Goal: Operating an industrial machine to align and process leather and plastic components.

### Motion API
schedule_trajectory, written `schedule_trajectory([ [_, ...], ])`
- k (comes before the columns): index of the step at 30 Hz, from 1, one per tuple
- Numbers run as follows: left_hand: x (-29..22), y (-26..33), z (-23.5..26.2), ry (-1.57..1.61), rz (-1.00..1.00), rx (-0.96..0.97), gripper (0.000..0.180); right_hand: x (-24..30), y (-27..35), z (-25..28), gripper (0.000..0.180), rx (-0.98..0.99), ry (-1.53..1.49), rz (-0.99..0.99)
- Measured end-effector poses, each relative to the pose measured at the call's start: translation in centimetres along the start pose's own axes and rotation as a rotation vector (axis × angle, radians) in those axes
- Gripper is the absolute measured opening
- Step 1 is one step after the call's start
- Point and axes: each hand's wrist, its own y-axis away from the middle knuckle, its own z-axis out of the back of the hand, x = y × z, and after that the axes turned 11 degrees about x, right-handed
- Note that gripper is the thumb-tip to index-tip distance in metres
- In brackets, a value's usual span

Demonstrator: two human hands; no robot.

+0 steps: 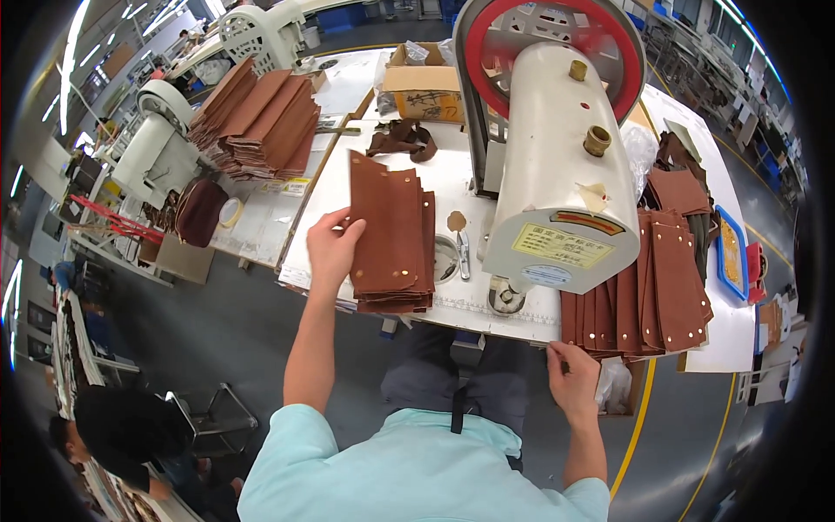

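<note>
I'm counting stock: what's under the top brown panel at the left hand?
Edges of more panels show beneath the top panel; most of their faces are covered, so I cannot count them.

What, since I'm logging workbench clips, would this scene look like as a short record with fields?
Left grip: at the left edge of a stack of brown, rectangular, leather-like panels with metal studs; how firmly it holds, unclear
Right grip: fingers curled at the front edge of the white, flat-topped table; whether it holds anything, unclear
Machine: large cream metal body with a red-rimmed wheel, right of the stack
Right side: overlapping row of studded brown panels
Tool: small, slim, silver-coloured metal tool, between stack and machine
Far side: open brown cardboard box
</note>
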Motion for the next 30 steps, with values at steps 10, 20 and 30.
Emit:
schedule_trajectory([
  [10, -7.9, 13.7, 9.1, -0.161, -0.449, 0.186, 0.026, 6.0, -5.0, -6.0, 0.052, 0.599, -1.262, -0.349],
  [20, -5.8, 14.4, 1.0, 0.149, -0.29, 0.744, 0.017, 4.4, -1.4, -3.6, 0.037, 0.473, -0.983, 0.031],
  [30, -8.2, 19.0, -8.1, -0.204, -0.698, 0.572, 0.014, 3.0, -0.3, -3.1, 0.071, -0.1, -1.549, -0.313],
])
